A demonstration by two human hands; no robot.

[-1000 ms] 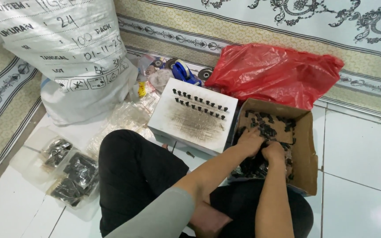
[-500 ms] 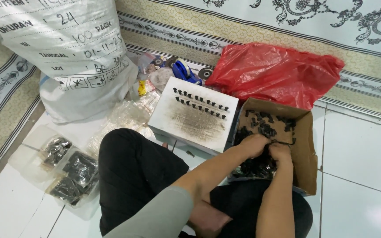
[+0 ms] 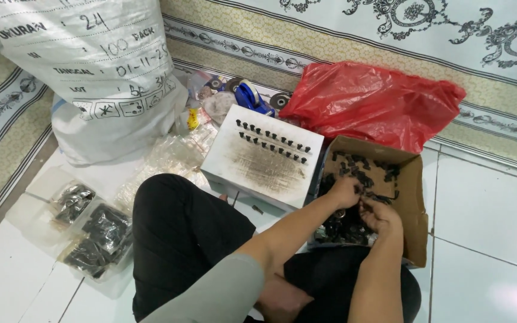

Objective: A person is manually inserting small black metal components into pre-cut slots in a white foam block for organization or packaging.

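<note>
Both hands, left hand (image 3: 345,191) and right hand (image 3: 380,215), pinch small black parts (image 3: 354,170) in the brown carton (image 3: 417,197).

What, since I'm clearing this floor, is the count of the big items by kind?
White sack: 1
Red plastic bag: 1
Cardboard box: 1
White pegged board: 1
Total: 4

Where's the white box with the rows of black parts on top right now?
In the head view, the white box sits on the floor at centre, just left of the cardboard box both hands reach into, in front of the red plastic bag.
</note>
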